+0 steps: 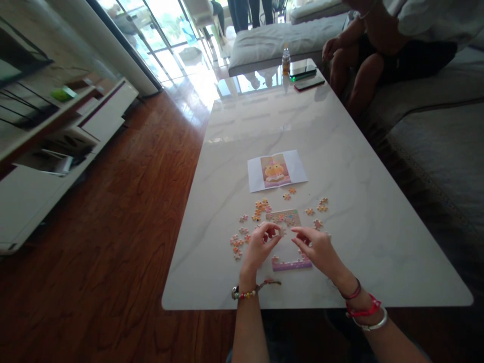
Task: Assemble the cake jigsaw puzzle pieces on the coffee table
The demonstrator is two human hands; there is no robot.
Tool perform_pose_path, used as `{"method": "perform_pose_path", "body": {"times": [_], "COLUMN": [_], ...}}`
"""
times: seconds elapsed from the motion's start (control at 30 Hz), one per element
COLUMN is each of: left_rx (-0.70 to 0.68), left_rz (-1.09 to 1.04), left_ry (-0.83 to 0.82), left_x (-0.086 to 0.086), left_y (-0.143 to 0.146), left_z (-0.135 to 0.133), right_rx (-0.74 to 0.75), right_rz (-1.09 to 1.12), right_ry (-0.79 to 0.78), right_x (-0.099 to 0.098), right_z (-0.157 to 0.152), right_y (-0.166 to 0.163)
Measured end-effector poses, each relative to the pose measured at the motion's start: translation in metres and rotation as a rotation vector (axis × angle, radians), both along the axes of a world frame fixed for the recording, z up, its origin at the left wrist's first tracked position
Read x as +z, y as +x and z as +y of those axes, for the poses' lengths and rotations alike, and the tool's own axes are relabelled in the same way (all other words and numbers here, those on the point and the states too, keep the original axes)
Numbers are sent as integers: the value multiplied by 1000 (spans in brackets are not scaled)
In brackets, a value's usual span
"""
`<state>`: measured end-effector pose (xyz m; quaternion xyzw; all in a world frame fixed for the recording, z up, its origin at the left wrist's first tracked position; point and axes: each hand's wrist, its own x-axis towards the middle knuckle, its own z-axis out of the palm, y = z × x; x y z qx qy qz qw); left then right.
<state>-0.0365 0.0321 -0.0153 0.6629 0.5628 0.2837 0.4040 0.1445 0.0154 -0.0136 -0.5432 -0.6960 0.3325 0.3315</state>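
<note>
A partly joined jigsaw lies on the white marble table (340, 151): a tan upper block (284, 217) and a pink bottom strip (291, 263). My left hand (260, 245) hovers over the gap between them, fingers pinched on a small puzzle piece. My right hand (316, 246) rests beside it, fingers curled with the forefinger pointing left toward the same spot; whether it holds a piece is hidden. Loose pieces (237, 245) lie scattered to the left and more loose pieces (320, 205) to the right. A printed reference picture (277, 170) sits just beyond.
Another person sits on the grey sofa (434, 136) at the far right, knees by the table's far corner. A bottle (286, 59) and two phones (303, 69) stand at the far end. Wooden floor and a low white cabinet (45, 171) lie left.
</note>
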Motion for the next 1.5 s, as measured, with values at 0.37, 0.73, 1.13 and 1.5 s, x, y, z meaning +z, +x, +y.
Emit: {"method": "perform_pose_path", "body": {"times": [0.37,0.73,1.13,1.5], "left_rx": [367,391,529,533], "left_rz": [386,394,494,588], "left_ry": [71,42,16,17], "left_x": [-13,-12,-18,-19], "left_y": [0,4,18,22], "left_z": [12,12,12,12], "right_rx": [-6,-3,0,-2], "right_rz": [-34,-54,-72,-73], "right_ry": [30,56,63,49], "right_x": [-8,-9,-8,-11], "right_z": [0,1,2,3], "right_y": [5,11,12,14]}}
